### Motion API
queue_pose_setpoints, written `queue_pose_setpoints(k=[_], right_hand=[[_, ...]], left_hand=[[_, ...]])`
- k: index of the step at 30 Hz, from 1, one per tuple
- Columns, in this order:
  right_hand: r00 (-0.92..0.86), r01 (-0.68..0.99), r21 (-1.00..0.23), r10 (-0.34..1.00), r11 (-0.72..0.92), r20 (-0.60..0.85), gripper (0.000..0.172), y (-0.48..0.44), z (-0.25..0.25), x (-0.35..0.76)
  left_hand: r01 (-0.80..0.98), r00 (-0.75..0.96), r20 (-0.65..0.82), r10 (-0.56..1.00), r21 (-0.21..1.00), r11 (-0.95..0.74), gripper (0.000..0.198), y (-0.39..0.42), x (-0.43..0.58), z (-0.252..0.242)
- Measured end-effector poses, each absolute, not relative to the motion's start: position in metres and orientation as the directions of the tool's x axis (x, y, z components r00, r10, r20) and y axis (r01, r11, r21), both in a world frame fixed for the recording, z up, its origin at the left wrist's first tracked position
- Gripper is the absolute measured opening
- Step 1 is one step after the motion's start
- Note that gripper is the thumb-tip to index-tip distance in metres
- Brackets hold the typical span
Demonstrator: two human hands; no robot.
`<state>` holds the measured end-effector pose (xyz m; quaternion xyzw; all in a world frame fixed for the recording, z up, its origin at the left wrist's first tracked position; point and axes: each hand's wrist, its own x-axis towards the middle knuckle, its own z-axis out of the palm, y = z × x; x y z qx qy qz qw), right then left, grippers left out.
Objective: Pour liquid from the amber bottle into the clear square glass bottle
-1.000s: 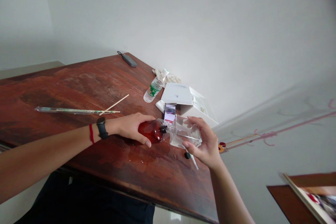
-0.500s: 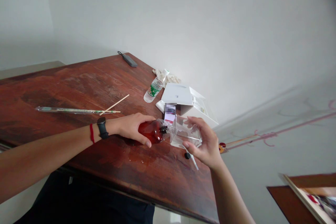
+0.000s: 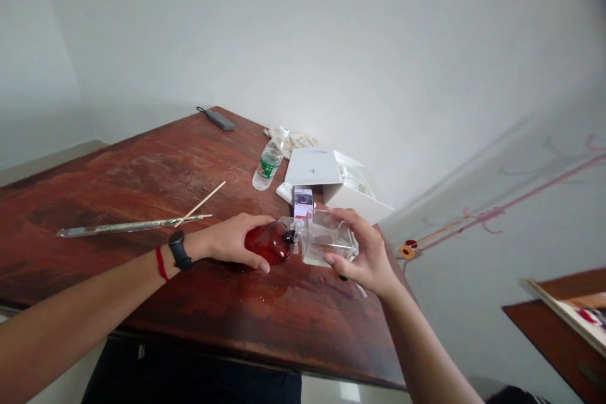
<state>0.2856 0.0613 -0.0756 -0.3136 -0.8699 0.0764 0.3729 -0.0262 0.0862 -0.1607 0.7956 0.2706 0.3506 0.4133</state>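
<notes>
My left hand (image 3: 241, 238) is wrapped round a reddish-brown bottle (image 3: 271, 243), tilted over with its black neck (image 3: 290, 237) pointing right. In my right hand (image 3: 367, 252) is a clear, square-sided glass bottle (image 3: 326, 243), also tipped on its side, its neck toward the black one. The two necks meet or nearly meet; I cannot tell if they touch. A phone (image 3: 303, 200) with a lit screen stands just behind them. Partly covered by my right fingers, a small black cap lies on the table.
A water bottle with a green label (image 3: 269, 167) stands behind, near a white box (image 3: 312, 167) and a crumpled cloth (image 3: 303, 141). Wooden sticks (image 3: 201, 203) and a long wrapped packet (image 3: 113, 228) lie left on the wooden table (image 3: 142, 177). A grey device (image 3: 220, 119) rests at the far corner.
The camera view has shifted and turned slightly. Both hands keep their hold, with the bottles still neck to neck; the clear bottle now hides more of the black cap.
</notes>
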Motion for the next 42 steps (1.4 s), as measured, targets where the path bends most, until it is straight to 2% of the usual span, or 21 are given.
queue_pose_setpoints(k=[5,11,16,24,32,42], right_hand=[[-0.54,0.463,-0.375,0.591,0.803,0.599,0.061,0.064,-0.069,0.281],[-0.521,0.469,-0.382,0.598,0.797,0.609,0.061,0.069,-0.068,0.28],[-0.536,0.434,-0.372,0.567,0.821,0.626,0.065,0.075,-0.067,0.279],[-0.57,0.379,-0.366,0.526,0.85,0.631,0.059,0.082,-0.057,0.273],[-0.591,0.353,-0.359,0.503,0.864,0.63,0.054,0.089,-0.049,0.267],[-0.644,0.358,-0.428,0.552,0.829,0.53,0.066,0.103,-0.038,0.266]], left_hand=[[0.152,0.61,0.302,0.732,0.862,-0.483,0.082,0.087,-0.027,-0.156],[0.177,0.625,0.258,0.736,0.872,-0.456,0.1,0.089,-0.028,-0.157],[0.233,0.608,0.231,0.759,0.863,-0.449,0.105,0.09,-0.029,-0.157],[0.251,0.593,0.239,0.769,0.852,-0.459,0.115,0.094,-0.028,-0.163],[0.237,0.561,0.258,0.786,0.86,-0.451,0.11,0.095,-0.028,-0.167],[0.167,0.491,0.363,0.792,0.853,-0.494,0.104,0.098,-0.027,-0.171]])
